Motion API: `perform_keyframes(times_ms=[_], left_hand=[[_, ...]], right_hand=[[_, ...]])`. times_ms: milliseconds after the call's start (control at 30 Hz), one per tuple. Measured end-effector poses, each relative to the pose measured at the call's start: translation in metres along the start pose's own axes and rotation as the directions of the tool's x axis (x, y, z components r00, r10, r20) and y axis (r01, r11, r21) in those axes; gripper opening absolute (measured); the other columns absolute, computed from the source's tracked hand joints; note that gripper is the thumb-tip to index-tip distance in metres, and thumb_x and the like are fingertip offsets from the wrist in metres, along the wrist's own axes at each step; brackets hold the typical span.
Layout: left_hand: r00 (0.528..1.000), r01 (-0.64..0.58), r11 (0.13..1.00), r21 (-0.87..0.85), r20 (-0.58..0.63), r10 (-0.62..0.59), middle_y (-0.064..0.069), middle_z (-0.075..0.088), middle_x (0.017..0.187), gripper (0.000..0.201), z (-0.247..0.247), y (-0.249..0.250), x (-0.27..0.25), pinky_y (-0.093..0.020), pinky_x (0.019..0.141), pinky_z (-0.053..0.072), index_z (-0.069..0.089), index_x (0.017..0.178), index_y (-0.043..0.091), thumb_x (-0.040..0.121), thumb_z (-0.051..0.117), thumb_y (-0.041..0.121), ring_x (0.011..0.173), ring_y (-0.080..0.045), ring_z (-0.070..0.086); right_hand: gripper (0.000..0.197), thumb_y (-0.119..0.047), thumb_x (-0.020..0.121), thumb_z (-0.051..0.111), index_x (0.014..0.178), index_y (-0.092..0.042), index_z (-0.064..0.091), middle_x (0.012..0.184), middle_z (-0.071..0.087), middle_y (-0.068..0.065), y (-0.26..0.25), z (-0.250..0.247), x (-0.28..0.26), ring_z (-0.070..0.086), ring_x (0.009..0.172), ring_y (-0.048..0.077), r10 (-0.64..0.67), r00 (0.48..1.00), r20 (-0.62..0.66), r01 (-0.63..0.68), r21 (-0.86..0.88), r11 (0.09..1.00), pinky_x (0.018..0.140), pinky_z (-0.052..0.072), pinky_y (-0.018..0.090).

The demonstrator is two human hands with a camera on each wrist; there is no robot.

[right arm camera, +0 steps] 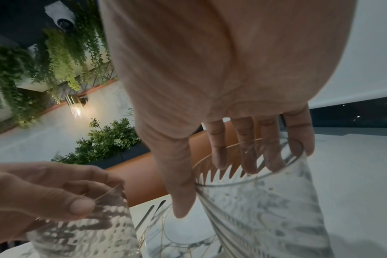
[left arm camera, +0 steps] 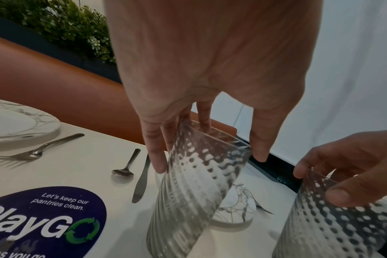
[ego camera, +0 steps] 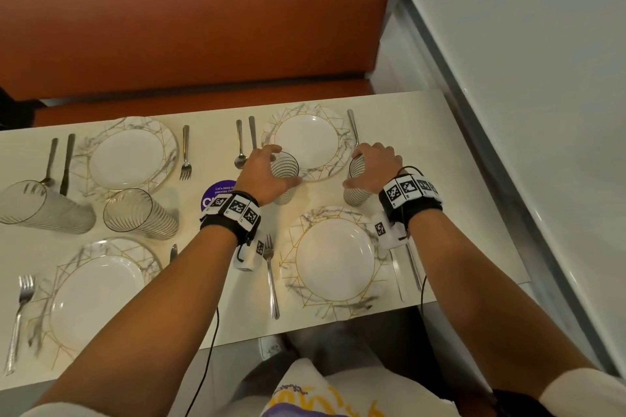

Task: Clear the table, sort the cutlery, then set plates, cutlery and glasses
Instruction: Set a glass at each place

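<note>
Currently: two clear ribbed glass tumblers, long axes near upright, mouths up. Left tumbler [ego camera: 285, 176] leans slightly, at 7 o'clock of the far right marble-patterned, gold-lined plate [ego camera: 306, 142], left hand [ego camera: 262, 174] grasping its rim. Right tumbler [ego camera: 355, 183], at 4 o'clock of that plate, right hand [ego camera: 374, 167] grasping it, fingers curled round the rim. White table [ego camera: 474, 213] beneath; purple round sticker [ego camera: 216, 195] at 9 o'clock of the left tumbler.

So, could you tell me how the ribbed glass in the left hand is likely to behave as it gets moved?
The ribbed glass looks clear and thin-rimmed, so probably fragile if knocked against the plate beside it. It is tall and narrow, so likely apt to tip. The left hand holds it only near the rim, though the ribs may help against slipping.
</note>
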State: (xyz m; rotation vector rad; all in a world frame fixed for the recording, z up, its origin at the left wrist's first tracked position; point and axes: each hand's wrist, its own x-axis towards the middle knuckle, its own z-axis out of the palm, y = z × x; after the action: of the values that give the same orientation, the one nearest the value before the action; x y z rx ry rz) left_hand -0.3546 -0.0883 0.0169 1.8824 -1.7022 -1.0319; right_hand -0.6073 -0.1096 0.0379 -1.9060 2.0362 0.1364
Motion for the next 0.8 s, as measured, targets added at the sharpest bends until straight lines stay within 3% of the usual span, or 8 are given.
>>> perform_keyframes(times_ms=[233,500,700,800], left_hand=[[0.998,0.059,0.998,-0.004,-0.016,-0.059,-0.008,0.05,0.144,0.089,0.0,-0.004,0.003,-0.05,0.107,0.049,0.043,0.149,0.022,0.076,0.089,0.043,0.13,-0.03,0.052],[0.992,0.121,0.992,0.032,-0.041,-0.119,-0.01,0.047,0.146,0.09,-0.003,-0.008,0.012,-0.052,0.108,0.048,0.04,0.15,0.019,0.076,0.089,0.04,0.136,-0.033,0.046],[0.99,0.143,0.989,0.044,-0.023,-0.142,-0.012,0.045,0.148,0.095,-0.004,-0.008,0.014,-0.052,0.109,0.048,0.037,0.15,0.017,0.074,0.09,0.041,0.137,-0.035,0.045],[0.988,0.15,0.988,0.044,-0.033,-0.148,-0.014,0.044,0.149,0.097,-0.003,-0.008,0.015,-0.051,0.109,0.048,0.036,0.151,0.014,0.075,0.09,0.041,0.137,-0.036,0.044]], right_hand=[[0.074,-0.054,0.066,0.083,0.127,-0.028,0.052,0.126,0.055,0.006,0.015,0.003,0.009,0.049,0.12,0.03,0.076,0.996,0.041,-0.074,-0.055,0.996,0.099,0.037,0.044],[0.071,-0.048,0.068,0.08,0.126,-0.023,0.049,0.124,0.054,0.007,0.022,0.009,0.017,0.048,0.12,0.032,0.123,0.991,0.061,-0.115,-0.124,0.986,0.098,0.038,0.048],[0.076,-0.057,0.053,0.073,0.117,-0.022,0.05,0.112,0.057,0.007,0.021,0.014,0.025,0.054,0.107,0.031,0.142,0.987,0.079,-0.13,-0.139,0.982,0.095,0.047,0.048],[0.073,-0.056,0.062,0.075,0.121,-0.021,0.049,0.115,0.056,0.008,0.025,0.012,0.021,0.053,0.11,0.032,0.102,0.991,0.089,-0.089,-0.144,0.986,0.096,0.047,0.05]])
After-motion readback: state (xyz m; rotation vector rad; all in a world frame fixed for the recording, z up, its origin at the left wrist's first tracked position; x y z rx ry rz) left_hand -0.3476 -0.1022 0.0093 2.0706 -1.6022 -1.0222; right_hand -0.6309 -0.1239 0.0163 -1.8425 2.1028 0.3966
